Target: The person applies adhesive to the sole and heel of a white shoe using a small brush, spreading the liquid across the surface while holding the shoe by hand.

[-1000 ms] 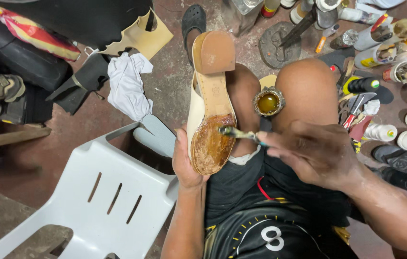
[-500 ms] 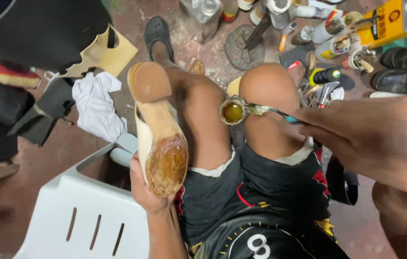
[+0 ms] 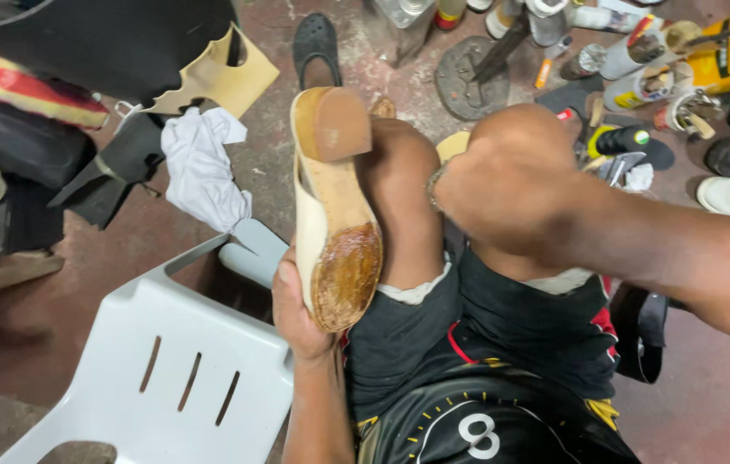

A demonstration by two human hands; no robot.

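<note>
Gripping a cream block-heeled shoe [image 3: 330, 206] sole-up against the thigh, the left hand [image 3: 296, 309] was closed round its toe end, the forepart coated with brown glue. The right hand [image 3: 511, 185] was fisted just beside it over the knees; what it held I could not tell. Gluing the sole seemed in hand; the next move would call for an even spread. A white plastic chair [image 3: 158, 369] stood left of the left hand.
</note>
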